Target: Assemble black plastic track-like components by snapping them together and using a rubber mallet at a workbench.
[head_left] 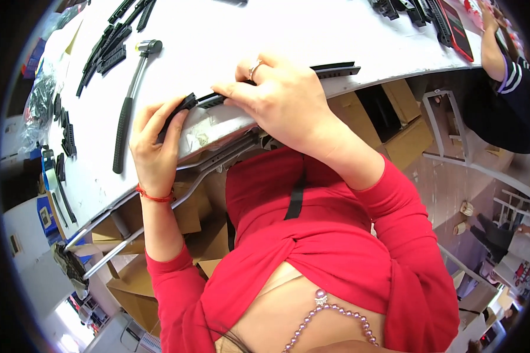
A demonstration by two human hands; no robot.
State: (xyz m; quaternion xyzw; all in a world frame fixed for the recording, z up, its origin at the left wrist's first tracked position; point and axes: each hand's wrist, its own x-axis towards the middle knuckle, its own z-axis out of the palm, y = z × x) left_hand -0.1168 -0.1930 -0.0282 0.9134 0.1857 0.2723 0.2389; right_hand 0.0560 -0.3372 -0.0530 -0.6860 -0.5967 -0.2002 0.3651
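My left hand (152, 141) is closed round a short black plastic piece (186, 103) at the table's front edge. My right hand (285, 97) has its fingers pressed down on a long black slotted strip (334, 70), which sticks out past the hand on both sides. The strip's left end lies close to the short piece; I cannot tell whether the two are joined. To the left of my left hand rests a mallet (123, 126) with a black grip, a metal shaft and a small head.
Several black plastic strips (109, 50) lie at the far left, with more pieces (69, 138) along the left edge. A phone in a red case (458, 35) lies beside black parts (403, 10) at the far right. Cardboard boxes (403, 135) stand under the white table (200, 41). Another person's arm (492, 56) is at the right.
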